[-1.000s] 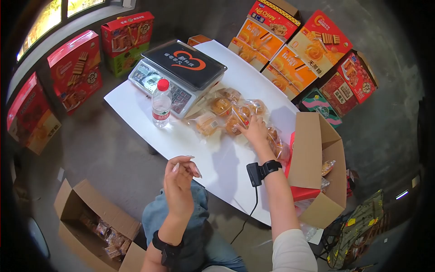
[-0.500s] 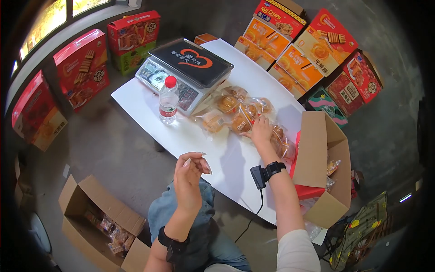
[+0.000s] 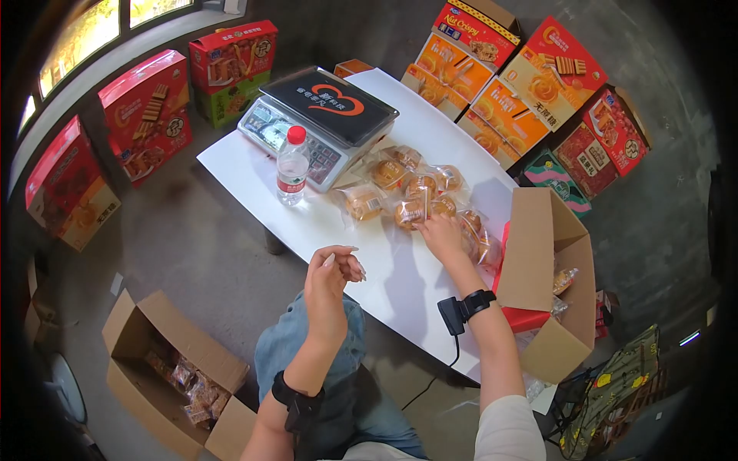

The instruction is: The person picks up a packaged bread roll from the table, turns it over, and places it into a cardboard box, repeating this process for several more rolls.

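Note:
On the white table [image 3: 254,173] lies a cluster of round golden buns, each in a clear plastic bag. My right hand [image 3: 446,238] reaches into its near side, its fingers closed at the edge of a bagged bun [image 3: 410,213]. Part of that bag is hidden by the fingers. More bagged buns [image 3: 388,173] lie beyond, and others [image 3: 473,224] sit to the right of the hand. A single bagged bun [image 3: 363,203] rests at the left of the cluster. My left hand [image 3: 329,280] hovers before the table's near edge, fingers loosely curved and holding nothing.
A scale [image 3: 323,115] and a red-capped water bottle [image 3: 292,169] stand on the table. At its right end is an open carton [image 3: 530,253] with packets inside. Another open carton [image 3: 173,338] holds wrapped snacks on the floor. Snack boxes [image 3: 146,115] line the wall.
My right hand has drawn slightly nearer, its fingers now at the front bagged bun. My left hand has risen a little and shifted right. The whole view has moved slightly.

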The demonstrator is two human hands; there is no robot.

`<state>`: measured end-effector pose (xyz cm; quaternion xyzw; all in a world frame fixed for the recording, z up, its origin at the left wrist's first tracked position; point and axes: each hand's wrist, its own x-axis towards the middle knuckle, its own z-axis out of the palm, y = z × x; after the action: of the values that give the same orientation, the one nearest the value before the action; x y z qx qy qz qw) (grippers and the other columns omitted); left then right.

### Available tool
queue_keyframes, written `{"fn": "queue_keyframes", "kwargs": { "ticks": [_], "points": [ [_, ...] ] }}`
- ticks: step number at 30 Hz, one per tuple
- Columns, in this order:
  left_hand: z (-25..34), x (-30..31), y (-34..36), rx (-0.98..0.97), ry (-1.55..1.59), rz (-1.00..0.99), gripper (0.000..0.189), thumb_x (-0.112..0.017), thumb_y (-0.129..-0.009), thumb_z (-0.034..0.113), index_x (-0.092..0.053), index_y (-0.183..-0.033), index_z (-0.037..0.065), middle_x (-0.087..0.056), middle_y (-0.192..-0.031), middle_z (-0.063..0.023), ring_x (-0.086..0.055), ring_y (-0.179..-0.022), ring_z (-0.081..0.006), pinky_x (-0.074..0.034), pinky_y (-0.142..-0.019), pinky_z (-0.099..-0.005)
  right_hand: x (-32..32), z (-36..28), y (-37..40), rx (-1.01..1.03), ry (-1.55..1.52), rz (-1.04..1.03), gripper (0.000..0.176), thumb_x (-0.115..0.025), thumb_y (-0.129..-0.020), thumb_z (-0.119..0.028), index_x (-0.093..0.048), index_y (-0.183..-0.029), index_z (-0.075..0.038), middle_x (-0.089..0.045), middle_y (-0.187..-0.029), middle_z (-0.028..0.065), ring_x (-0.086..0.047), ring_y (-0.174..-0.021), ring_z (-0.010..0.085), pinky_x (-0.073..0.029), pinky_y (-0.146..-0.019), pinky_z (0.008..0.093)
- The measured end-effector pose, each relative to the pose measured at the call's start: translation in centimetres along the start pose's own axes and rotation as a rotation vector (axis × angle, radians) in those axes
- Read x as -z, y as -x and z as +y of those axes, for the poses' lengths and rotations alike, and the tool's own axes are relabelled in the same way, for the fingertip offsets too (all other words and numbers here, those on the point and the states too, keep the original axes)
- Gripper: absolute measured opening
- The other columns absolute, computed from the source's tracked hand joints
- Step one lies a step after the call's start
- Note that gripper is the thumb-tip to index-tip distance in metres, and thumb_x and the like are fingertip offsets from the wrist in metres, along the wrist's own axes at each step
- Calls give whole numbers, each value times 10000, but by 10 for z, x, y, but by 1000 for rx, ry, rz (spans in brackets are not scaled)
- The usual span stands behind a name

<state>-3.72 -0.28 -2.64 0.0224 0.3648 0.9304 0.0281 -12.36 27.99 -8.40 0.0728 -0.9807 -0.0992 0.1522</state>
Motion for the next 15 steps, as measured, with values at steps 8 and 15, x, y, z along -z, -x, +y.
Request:
{"fn": "queue_keyframes", "kwargs": {
  "ticks": [8,15],
  "points": [
    [-4,7,4,-23,-29,-34,270,-339,-871,198,-482,-983,-2,-531,-791,-72,-506,-732,-140,-399,-701,-266,32,-9,4,-301,136,-307,533,-617,-717,-515,-575,-923,-26,-575,-924,151,-560,-915,296,-438,-795,411],
    [-2,4,2,-17,-63,-23,278,-353,-863,206,-499,-963,-8,-513,-768,-61,-478,-710,-135,-382,-673,-264,2,5,2,-293,194,-275,519,-693,-689,-404,-527,-1040,-60,-531,-1032,131,-528,-995,257,-449,-794,370]
  ]
}}
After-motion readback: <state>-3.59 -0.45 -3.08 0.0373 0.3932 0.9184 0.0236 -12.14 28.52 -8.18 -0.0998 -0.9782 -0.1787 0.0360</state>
